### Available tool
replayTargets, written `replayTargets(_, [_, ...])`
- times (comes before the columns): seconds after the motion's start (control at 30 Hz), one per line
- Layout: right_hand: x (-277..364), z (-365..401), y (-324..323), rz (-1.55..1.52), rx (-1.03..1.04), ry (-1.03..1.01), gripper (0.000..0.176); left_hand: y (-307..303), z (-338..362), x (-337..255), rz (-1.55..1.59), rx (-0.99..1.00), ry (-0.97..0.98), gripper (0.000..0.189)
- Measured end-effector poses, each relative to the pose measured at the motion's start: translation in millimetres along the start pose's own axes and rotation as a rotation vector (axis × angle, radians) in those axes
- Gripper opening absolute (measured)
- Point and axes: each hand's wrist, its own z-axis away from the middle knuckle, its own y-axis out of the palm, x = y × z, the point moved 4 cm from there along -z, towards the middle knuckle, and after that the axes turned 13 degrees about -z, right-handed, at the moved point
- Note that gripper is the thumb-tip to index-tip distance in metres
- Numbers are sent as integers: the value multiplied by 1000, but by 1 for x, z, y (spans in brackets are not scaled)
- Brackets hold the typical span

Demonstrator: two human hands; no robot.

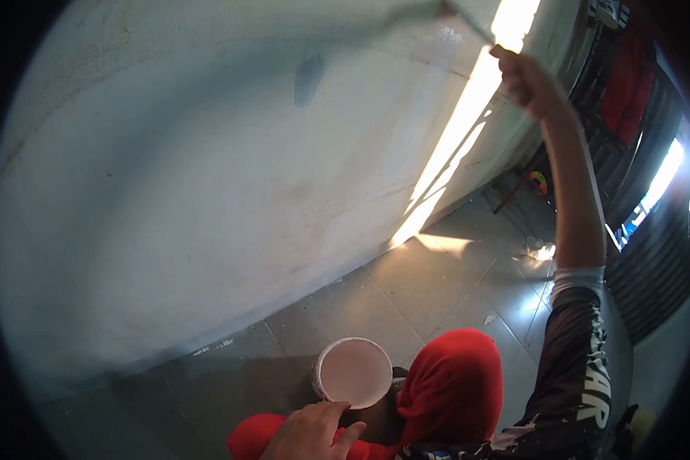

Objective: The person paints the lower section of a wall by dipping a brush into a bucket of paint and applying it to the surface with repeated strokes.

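Note:
My right hand (pixel 520 83) is raised high near the wall, its fingers wrapped round the grip of a thin-handled tool (pixel 475 25). The tool's shaft slants up and left, and its far end is blurred at the top edge of the view, so its kind cannot be told. Low in the view, my left hand (pixel 308 431) lies over my red-clad knee with fingers loosely apart, the fingertips right at the near rim of a white bucket (pixel 318 381). Pale liquid (pixel 355 373) shows inside the bucket, which stands on the floor between my knees and the wall.
A pale, stained wall (pixel 207 207) fills the left, with a grey patch (pixel 308 80) and a bright sun strip (pixel 452 142). Grey floor tiles (pixel 391 295) run along its foot. Dark corrugated sheeting (pixel 655 268), a red cloth (pixel 627 88) and a crumpled white item (pixel 540 250) are at right.

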Motion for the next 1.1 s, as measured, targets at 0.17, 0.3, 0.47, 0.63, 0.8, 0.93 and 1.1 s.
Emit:
replayTargets(0.17, [-160,70,41,-90,-118,255,22,2,6,1,22,-23,-3,40])
replayTargets(0.3, [-271,114,9,206,20,681,25,6,9,-4,12,-27,36,40])
replayTargets(0.47, [-243,117,25,216,31,620,19,4,7,-8,-15,70,53,41])
replayTargets(0.63, [-88,48,24,412,215,167,35,4,0,-4,-50,93,1,49])
replayTargets(0.8, [39,24,28,104,-38,-22,26,4,-2,-2,-21,19,10,43])
replayTargets(0.93, [40,12,16,-183,12,-24,20,4,-1,0,6,-15,13,44])
replayTargets(1.1, [-162,7,4,-352,-245,84,33,6,4,6,18,-46,16,43])
